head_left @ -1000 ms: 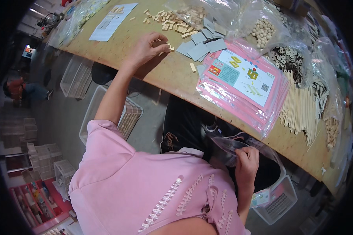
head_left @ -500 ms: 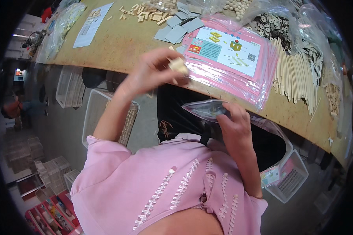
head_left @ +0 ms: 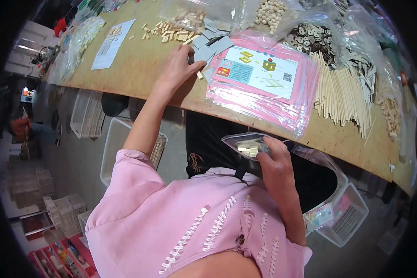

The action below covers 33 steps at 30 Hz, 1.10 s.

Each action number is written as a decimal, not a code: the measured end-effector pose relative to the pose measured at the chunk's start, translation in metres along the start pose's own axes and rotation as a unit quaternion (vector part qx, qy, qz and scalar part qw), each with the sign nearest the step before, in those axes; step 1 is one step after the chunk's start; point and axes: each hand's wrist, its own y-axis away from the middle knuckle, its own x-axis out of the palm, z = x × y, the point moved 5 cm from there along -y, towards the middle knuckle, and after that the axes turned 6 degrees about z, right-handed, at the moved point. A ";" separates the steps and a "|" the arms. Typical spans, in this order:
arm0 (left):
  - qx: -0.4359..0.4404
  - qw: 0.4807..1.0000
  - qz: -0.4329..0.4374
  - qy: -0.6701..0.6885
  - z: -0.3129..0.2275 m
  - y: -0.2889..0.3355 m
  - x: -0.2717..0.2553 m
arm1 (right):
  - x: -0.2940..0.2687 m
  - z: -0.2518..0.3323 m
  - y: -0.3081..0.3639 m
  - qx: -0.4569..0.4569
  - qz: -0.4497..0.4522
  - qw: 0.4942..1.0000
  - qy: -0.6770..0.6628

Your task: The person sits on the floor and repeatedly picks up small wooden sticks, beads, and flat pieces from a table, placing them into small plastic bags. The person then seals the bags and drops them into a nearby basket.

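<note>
Nearest, the right hand pinches a small clear bag holding a few wooden blocks, its fingers closed on the bag's right end, just this side of the worktop edge. Farther off and to the left, the left hand lies on the worktop, fingers spread open and touching the grey cards beside a stack of pink packets. Beyond it lie loose wooden blocks; bundled sticks lie to the right.
</note>
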 end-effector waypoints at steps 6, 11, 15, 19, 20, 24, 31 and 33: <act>-0.011 0.984 0.011 0.180 0.016 0.004 0.021 | 0.005 -0.005 0.011 0.018 0.002 1.000 -0.007; -0.009 0.875 0.014 0.484 0.021 0.012 0.026 | 0.004 -0.004 0.007 0.012 0.003 1.000 -0.012; 0.037 0.940 0.083 0.330 -0.035 0.009 0.002 | 0.004 -0.002 -0.004 0.001 -0.009 1.000 -0.009; 0.078 0.977 0.022 0.200 -0.047 -0.031 0.002 | 0.005 0.005 -0.013 -0.003 -0.001 1.000 -0.028; 0.051 0.987 0.048 0.144 -0.045 -0.042 0.008 | 0.006 0.005 -0.012 -0.002 0.000 1.000 -0.024; 0.010 0.997 0.068 0.018 -0.034 -0.068 0.032 | 0.007 0.000 -0.003 0.013 0.009 1.000 -0.004; 0.060 0.979 0.066 0.185 -0.022 -0.074 0.046 | 0.008 -0.006 0.008 0.033 0.005 0.999 -0.012; 0.059 0.941 0.106 0.316 -0.019 -0.069 0.051 | 0.004 -0.005 0.006 0.034 0.006 0.999 -0.018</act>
